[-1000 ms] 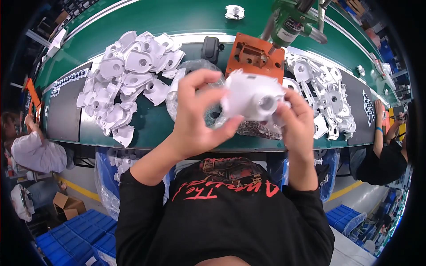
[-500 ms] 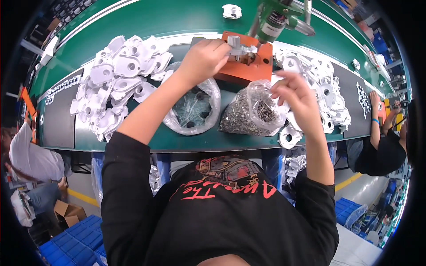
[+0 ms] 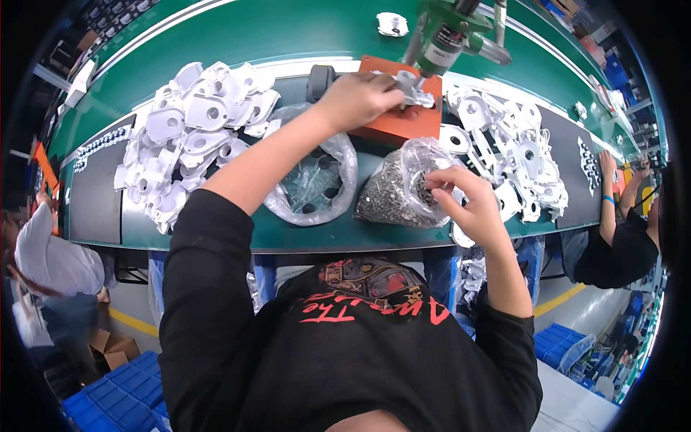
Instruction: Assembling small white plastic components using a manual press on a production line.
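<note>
My left hand (image 3: 363, 99) is closed on a pale molded plastic part (image 3: 410, 88), held over the orange fixture block (image 3: 392, 129) beneath the green press head (image 3: 445, 45). The far fingers and the part's gripped side are hidden. My right hand (image 3: 471, 205) reaches to the mouth of a clear plastic bag (image 3: 421, 155) full of small metal pins or screws (image 3: 389, 193). Its thumb and fingertips are drawn together at the opening. Whether a piece sits between them is too small to see.
A heap of white molded parts (image 3: 205, 115) lies at left, another (image 3: 529, 155) at right. Between them stands an open clear bag (image 3: 288, 210). A single white part (image 3: 392, 24) rests on the green surface beyond. Co-workers sit on both sides.
My left hand has moved right over the orange block with the plastic part, which now tilts. My right hand has come down and left to the bag's mouth, its fingers closing.
</note>
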{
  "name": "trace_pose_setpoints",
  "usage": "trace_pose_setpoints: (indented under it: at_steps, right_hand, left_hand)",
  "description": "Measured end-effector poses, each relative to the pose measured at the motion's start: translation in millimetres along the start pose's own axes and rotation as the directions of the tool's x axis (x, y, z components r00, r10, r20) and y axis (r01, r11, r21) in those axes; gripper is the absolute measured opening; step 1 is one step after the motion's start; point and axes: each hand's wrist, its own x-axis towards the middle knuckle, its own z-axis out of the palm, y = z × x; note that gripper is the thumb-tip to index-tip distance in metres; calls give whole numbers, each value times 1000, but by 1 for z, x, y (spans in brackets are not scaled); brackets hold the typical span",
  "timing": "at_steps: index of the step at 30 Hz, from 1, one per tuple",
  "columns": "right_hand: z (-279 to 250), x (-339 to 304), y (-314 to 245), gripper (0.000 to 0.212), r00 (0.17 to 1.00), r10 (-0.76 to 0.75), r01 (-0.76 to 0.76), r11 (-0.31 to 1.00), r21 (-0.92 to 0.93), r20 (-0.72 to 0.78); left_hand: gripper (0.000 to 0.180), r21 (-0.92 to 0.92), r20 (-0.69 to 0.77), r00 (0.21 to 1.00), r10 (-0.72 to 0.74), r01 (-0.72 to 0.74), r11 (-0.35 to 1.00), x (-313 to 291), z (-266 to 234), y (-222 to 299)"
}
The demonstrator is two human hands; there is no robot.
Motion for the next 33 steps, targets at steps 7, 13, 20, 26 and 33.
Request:
trace_pose_setpoints:
  at_steps: [7, 13, 20, 26, 33]
  right_hand:
    - [8, 0, -3, 14, 998, -57, 57, 998, 1, 1]
    - [6, -13, 5, 16, 999, 31, -31, 999, -15, 18]
    - [13, -3, -3, 16, 999, 6, -3, 999, -45, 49]
    - [16, -1, -6, 16, 999, -45, 46, 990, -131, 5]
    - [26, 4, -11, 21, 997, -72, 72, 909, -410, 16]
  left_hand:
    - [11, -10, -32, 999, -22, 21, 1000, -4, -11, -3]
    - [12, -10, -98, 994, -43, 42, 999, -9, 11, 8]
    - [12, -55, -71, 997, -28, 24, 998, -14, -1, 5]
    - [14, -36, 167, 980, -108, 116, 993, -15, 19, 3]
    - [23, 65, -213, 956, -201, 219, 973, -19, -29, 33]
